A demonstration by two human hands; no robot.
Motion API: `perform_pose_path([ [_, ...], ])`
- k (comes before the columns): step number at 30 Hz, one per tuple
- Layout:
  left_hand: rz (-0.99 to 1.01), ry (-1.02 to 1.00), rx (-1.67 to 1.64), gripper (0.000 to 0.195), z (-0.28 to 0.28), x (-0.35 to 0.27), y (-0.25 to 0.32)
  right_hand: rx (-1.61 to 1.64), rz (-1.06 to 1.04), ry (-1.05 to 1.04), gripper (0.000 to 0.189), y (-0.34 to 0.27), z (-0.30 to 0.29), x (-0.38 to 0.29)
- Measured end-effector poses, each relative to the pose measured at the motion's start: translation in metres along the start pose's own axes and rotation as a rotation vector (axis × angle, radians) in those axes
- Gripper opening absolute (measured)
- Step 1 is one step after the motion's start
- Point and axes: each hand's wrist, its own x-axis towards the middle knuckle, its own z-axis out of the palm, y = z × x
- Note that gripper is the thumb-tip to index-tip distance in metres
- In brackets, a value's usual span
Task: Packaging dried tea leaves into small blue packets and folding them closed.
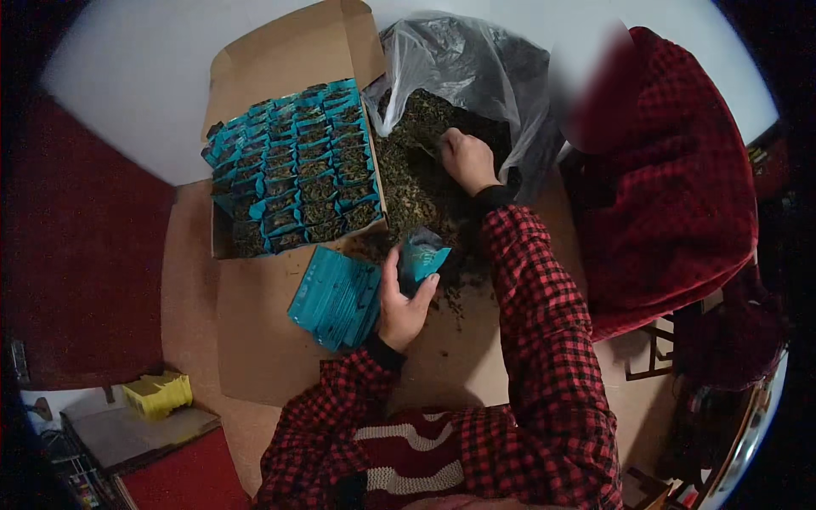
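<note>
My left hand (408, 306) holds a small teal packet (422, 258) with its top open, between thumb and fingers. Just left of it lies a fanned stack of flat teal packets (335, 296). My right hand (470, 159) is over a heap of dark dried leaves (408, 172), which looks like loose tea, at the mouth of a clear plastic bag (446, 57). Its fingers are curled; a thin thing seems to show at the fingertips, too unclear to name. Left of the heap, a cardboard box (384, 220) holds rows of teal packets filled with the leaves (312, 169).
A flat cardboard sheet (268, 344) lies under the work, with scattered leaf bits. The box's lid (287, 51) stands raised at the back. A person in a red checked sleeve (669, 95) is at the right. A yellow bundle (159, 394) sits on a cabinet at lower left.
</note>
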Motion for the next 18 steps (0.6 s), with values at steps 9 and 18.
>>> perform_pose_path([
  [9,-0.014,-0.005,-0.062,0.069,-0.006,0.007,0.003,0.162,0.110,0.139,0.015,-0.010,-0.044,-0.026],
  [18,0.042,-0.002,0.040,0.070,0.002,0.010,-0.004,0.412,0.019,-0.041,0.015,-0.062,-0.166,-0.087],
])
